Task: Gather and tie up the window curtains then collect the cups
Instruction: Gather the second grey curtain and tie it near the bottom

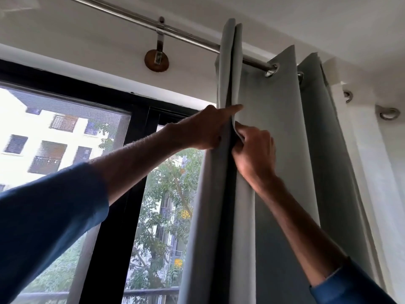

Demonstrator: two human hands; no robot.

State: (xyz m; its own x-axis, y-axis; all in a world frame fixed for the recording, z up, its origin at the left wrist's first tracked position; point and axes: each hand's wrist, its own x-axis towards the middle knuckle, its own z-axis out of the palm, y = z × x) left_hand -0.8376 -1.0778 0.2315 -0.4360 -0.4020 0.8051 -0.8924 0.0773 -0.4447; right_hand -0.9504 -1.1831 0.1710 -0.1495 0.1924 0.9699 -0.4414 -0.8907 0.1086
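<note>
Grey curtain (269,119) hangs from rod (135,18), folds bunched right of window (65,139). Left hand (203,130) grips leading fold, index finger stretched across it. Right hand (254,150) pinches adjoining fold edge. Step judged: gathering, tie not yet made. Next: press folds together, then bind.

Left hand (203,129): holding a fold of the grey curtain (276,119), forefinger stretching across it.
Right hand (255,150): gripping the neighbouring fold.

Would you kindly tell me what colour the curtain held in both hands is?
A plain pale grey-green curtain, unpatterned, best seen in the head view.
</note>
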